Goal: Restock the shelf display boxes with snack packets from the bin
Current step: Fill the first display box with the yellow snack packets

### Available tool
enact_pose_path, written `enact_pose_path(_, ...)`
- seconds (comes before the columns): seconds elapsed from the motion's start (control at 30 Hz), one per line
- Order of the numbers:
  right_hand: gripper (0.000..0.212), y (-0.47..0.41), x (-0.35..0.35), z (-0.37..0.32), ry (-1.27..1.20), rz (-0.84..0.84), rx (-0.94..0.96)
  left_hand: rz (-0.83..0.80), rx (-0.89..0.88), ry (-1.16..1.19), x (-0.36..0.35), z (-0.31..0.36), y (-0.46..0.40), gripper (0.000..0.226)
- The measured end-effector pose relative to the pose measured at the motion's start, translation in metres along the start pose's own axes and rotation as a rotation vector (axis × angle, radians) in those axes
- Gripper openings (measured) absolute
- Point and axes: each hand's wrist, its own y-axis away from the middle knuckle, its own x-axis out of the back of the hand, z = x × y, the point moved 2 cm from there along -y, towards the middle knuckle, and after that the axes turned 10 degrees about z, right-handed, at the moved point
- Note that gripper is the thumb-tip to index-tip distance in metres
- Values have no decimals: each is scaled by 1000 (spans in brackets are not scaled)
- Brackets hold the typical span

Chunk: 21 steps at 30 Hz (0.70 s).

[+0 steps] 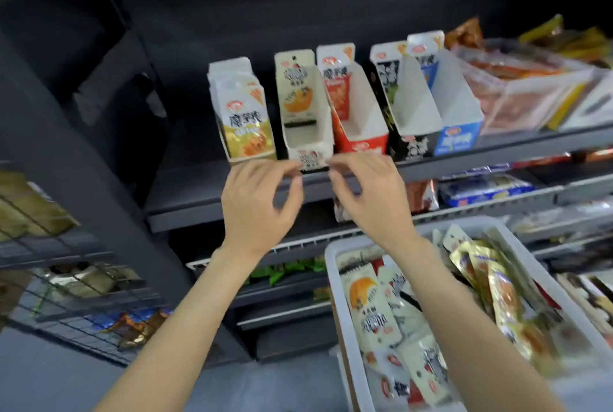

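Hovering mid-frame: left hand (257, 199) & right hand (366, 192), both loosely curled, empty, flank white display box (306, 133) front; bin (335, 265) lower right, nearer right hand.

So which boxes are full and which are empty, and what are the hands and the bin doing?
Yellow box: full of packets.
White box: nearly empty, one packet at the back.
Red box: nearly empty, one packet at the back.
Black box: mostly empty.
Blue box: mostly empty.
Bin: full of packets.
Left hand: empty, fingers curled at white box's front.
Right hand: the same.
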Motion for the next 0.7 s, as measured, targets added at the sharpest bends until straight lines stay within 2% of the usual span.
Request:
enact_pose_path(0.07,23,42,26,15,46,-110,-83,-42,-37,119,-5,26,26,22)
enact_pose_path(0.13,27,86,50,36,124,-250,-203,-157,-32,235,-16,48,53,20)
enact_pose_path(0.2,24,126,75,55,213,-352,-302,-370,5,298,-30,65,77,18)
enact_pose_path(0.27,8,157,104,72,305,-371,-353,-654,74,263,-47,80,99,21)
enact_pose_path(0.37,14,185,141,92,457,-368,-427,-961,190,224,-72,98,127,32)
enact_pose_path(0.5,37,205,170,118,589,-384,-632,-1066,299,204,-95,123,146,43)
enact_pose_path(0.6,49,211,172,129,564,-545,-775,-1077,337,204,-106,135,153,49)
enact_pose_path(0.7,60,219,165,128,483,-696,-764,-1111,284,248,-115,155,156,53)
